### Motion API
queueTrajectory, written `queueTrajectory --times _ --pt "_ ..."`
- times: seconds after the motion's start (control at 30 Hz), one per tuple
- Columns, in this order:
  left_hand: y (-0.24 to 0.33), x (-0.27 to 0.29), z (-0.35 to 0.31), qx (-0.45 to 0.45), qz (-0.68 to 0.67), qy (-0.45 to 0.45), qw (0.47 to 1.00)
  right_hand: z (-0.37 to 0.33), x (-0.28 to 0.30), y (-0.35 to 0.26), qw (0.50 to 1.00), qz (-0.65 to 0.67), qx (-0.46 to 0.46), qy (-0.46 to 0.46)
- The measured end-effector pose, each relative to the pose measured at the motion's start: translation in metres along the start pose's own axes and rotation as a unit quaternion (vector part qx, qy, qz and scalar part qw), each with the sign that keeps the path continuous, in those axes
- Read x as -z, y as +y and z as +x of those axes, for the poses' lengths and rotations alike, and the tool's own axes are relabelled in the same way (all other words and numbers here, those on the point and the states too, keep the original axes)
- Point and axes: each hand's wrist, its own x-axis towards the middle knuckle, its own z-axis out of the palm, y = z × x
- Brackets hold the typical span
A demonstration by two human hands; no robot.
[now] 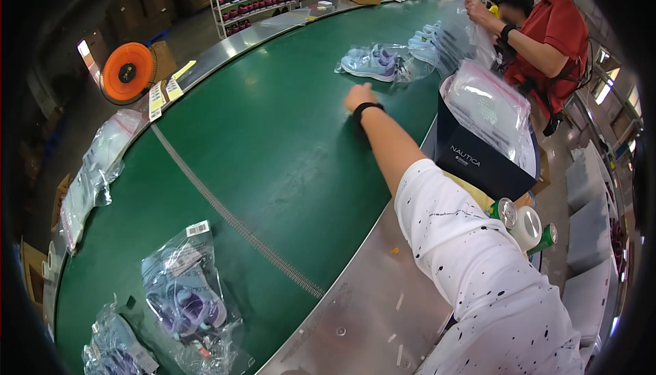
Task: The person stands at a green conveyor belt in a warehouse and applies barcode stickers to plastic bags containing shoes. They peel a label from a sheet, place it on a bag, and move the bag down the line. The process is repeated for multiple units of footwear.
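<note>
My right hand [359,97], with a black band at its wrist, reaches out over the green conveyor belt [273,142]. Its fingers look curled in, and nothing shows in them. Just beyond it lies a pair of light blue and lilac sneakers [371,64] on clear plastic. Nearer, at the lower left, another pair of blue and purple sneakers [184,300] lies in a clear bag with a white label. Beside that, a further bagged pair [116,344] is cut off by the picture's edge. My left hand is out of the picture.
To the right, a dark blue box [478,163] holds a stack of clear bags [488,105]; cans [503,212] stand near my sleeve. A co-worker in red [547,33] handles plastic at the far right. Across the belt are flat bags [102,163] and an orange fan [128,72].
</note>
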Motion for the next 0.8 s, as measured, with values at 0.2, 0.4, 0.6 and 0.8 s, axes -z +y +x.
queueTrajectory --times 0.2,0.4,0.6,0.8 --pt "-0.014 0.002 0.001 -0.053 0.064 -0.02 0.996 0.082 0.019 0.098 0.977 -0.174 -0.122 -0.035" --pt "-0.024 -0.002 0.001 -0.072 0.066 -0.031 0.995 0.089 0.019 0.112 0.96 -0.264 -0.084 -0.037" --pt "-0.032 0.004 -0.01 -0.091 0.066 -0.029 0.993 0.088 0.004 0.119 0.988 -0.136 -0.06 0.045" --pt "-0.056 0.015 0.008 -0.104 -0.001 -0.092 0.99 0.182 0.025 0.208 0.918 -0.386 0.053 0.076"
